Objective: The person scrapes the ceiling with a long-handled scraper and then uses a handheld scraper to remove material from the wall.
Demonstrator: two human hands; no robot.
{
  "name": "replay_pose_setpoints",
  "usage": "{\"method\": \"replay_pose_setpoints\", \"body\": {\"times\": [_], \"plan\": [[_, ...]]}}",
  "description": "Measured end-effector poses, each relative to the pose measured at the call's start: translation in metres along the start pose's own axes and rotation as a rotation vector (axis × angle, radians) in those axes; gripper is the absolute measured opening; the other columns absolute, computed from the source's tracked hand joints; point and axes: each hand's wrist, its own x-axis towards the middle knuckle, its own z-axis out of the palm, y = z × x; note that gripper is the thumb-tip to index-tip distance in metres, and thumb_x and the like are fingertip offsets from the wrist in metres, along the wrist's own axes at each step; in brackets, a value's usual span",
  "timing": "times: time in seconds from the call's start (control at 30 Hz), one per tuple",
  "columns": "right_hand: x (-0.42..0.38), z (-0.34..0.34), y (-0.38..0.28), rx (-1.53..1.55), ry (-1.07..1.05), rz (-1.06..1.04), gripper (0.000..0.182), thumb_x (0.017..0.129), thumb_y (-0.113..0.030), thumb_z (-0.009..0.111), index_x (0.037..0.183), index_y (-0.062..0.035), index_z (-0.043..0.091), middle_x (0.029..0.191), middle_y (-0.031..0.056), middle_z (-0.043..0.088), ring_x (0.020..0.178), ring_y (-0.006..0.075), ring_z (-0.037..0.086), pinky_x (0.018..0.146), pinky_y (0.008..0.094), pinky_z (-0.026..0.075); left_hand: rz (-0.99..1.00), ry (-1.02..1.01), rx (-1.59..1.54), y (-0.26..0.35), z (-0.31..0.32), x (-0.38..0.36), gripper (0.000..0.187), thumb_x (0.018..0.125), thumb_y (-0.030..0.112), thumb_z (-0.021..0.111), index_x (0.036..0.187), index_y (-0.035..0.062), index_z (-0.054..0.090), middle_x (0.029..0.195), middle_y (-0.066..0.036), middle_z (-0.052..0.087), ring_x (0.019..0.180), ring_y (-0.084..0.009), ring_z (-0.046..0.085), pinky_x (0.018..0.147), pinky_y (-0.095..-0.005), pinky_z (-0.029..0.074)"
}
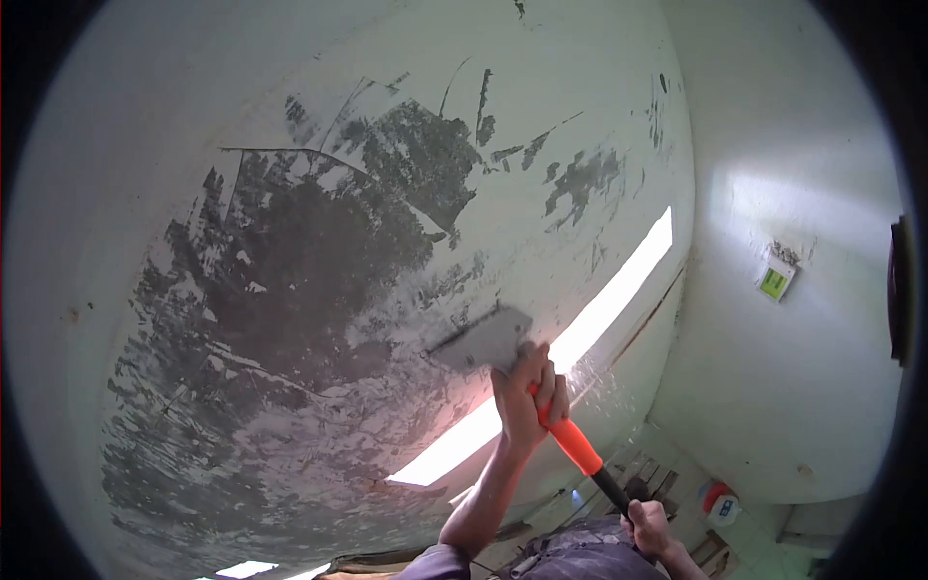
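Note:
A long-handled scraper (578,447) with an orange and black handle is held in both my hands. My left hand (532,394) wraps the orange part just below the wide grey blade (486,340). Lower down, my right hand (649,529) is closed round the black end of the handle, close to my body. The blade is blurred and overlaps the pale wall surface (570,87) at the edge of a large scraped patch (300,275). Dark grey material shows through that patch, with ragged edges and streaks around it.
A bright strip of light (619,290) slants across the scraped surface. On the adjoining wall (744,387) is a small white-and-green box (776,275), with a dark object (899,290) at the far right. Below stand a red-and-white container (721,506) and wooden slats (713,555).

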Motion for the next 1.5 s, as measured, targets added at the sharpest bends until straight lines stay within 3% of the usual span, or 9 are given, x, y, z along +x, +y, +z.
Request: {"method": "replay_pose_setpoints", "body": {"times": [0.13, 0.2, 0.43, 0.6, 0.7, 0.83, 1.07, 1.13, 1.5], "plan": [[0.013, 0.002, -0.027, 0.072, -0.002, 0.005, 0.078, 0.087, -0.074, 0.039, 0.056, -0.0028, 0.051, 0.051, -0.0016, 0.045, 0.05, 0.008, 0.044, 0.046, 0.0273, 0.034, 0.055, -0.077, 0.023, 0.011, 0.009, 0.017, 0.032, 0.094, 0.016, 0.048, 0.065, 0.0136, 0.036, 0.044, 0.002, 0.029, 0.027, -0.013, 0.032, 0.029, -0.029, 0.031], [0.006, -0.001, -0.018, -0.033, -0.009, -0.014, 0.078, 0.091, -0.072, 0.031, 0.057, -0.0041, 0.052, 0.049, -0.0022, 0.043, 0.046, 0.0088, 0.044, 0.044, 0.027, 0.033, 0.039, -0.003, -0.052, -0.002, 0.008, 0.004, 0.03, 0.093, 0.015, 0.049, 0.066, 0.0128, 0.036, 0.043, 0.002, 0.029, 0.027, -0.0126, 0.032, 0.028, -0.0281, 0.03], [0.008, 0.001, -0.034, -0.018, 0.011, -0.014, 0.077, 0.09, -0.071, 0.035, 0.055, -0.0044, 0.051, 0.047, -0.0015, 0.044, 0.044, 0.0083, 0.044, 0.043, 0.0268, 0.034, 0.081, -0.062, -0.079, 0.032, 0.02, 0.016, 0.033, 0.091, 0.011, 0.051, 0.063, 0.0132, 0.034, 0.041, 0.001, 0.03, 0.026, -0.0135, 0.031, 0.028, -0.0293, 0.029], [-0.007, -0.01, -0.012, -0.06, 0.012, 0.024, 0.077, 0.09, -0.07, 0.037, 0.056, -0.0038, 0.053, 0.049, -0.0013, 0.046, 0.046, 0.008, 0.045, 0.044, 0.0267, 0.035, 0.016, 0.082, -0.031, -0.008, -0.006, -0.009, 0.035, 0.092, 0.012, 0.051, 0.062, 0.0127, 0.034, 0.042, 0.001, 0.029, 0.026, -0.0139, 0.032, 0.029, -0.0296, 0.03], [0.007, -0.013, -0.027, -0.071, 0.041, 0.037, 0.078, 0.088, -0.073, 0.038, 0.057, -0.0028, 0.054, 0.051, -0.0015, 0.049, 0.049, 0.0076, 0.046, 0.046, 0.0262, 0.035, 0.066, -0.022, 0.002, 0.005, -0.002, 0.003, 0.031, 0.095, 0.016, 0.045, 0.066, 0.0154, 0.036, 0.044, 0.003, 0.029, 0.027, -0.0136, 0.034, 0.027, -0.0296, 0.034], [-0.006, -0.01, -0.016, -0.125, 0.027, -0.004, 0.079, 0.088, -0.073, 0.037, 0.055, -0.0028, 0.053, 0.05, -0.0011, 0.048, 0.05, 0.0077, 0.046, 0.046, 0.0266, 0.035, 0.054, 0.036, -0.034, -0.002, -0.012, -0.016, 0.035, 0.093, 0.011, 0.049, 0.062, 0.0127, 0.033, 0.042, 0.001, 0.029, 0.027, -0.0146, 0.033, 0.029, -0.0303, 0.035], [-0.01, -0.006, -0.025, -0.091, 0.001, 0.06, 0.08, 0.086, -0.075, 0.038, 0.052, -0.004, 0.05, 0.05, -0.0004, 0.048, 0.05, 0.0093, 0.048, 0.046, 0.0279, 0.037, 0.04, 0.069, -0.081, 0.002, -0.012, -0.016, 0.031, 0.094, 0.011, 0.04, 0.064, 0.014, 0.033, 0.042, 0.002, 0.028, 0.024, -0.014, 0.031, 0.025, -0.0306, 0.035], [-0.011, -0.003, -0.013, -0.106, 0.006, 0.04, 0.079, 0.086, -0.075, 0.039, 0.053, -0.0039, 0.05, 0.05, -0.0006, 0.047, 0.049, 0.0084, 0.046, 0.045, 0.0276, 0.035, 0.097, -0.031, -0.018, -0.004, -0.026, -0.02, 0.03, 0.094, 0.012, 0.04, 0.065, 0.0132, 0.035, 0.043, 0.002, 0.028, 0.025, -0.0141, 0.032, 0.027, -0.0305, 0.037], [0.0, -0.003, -0.026, -0.089, -0.046, 0.056, 0.08, 0.088, -0.074, 0.033, 0.053, -0.0049, 0.052, 0.049, 0.0015, 0.05, 0.048, 0.0113, 0.051, 0.046, 0.0282, 0.038, 0.055, 0.016, -0.001, 0.017, -0.001, -0.003, 0.029, 0.095, 0.013, 0.042, 0.067, 0.0143, 0.035, 0.044, 0.003, 0.029, 0.026, -0.0133, 0.032, 0.028, -0.029, 0.034]]}}
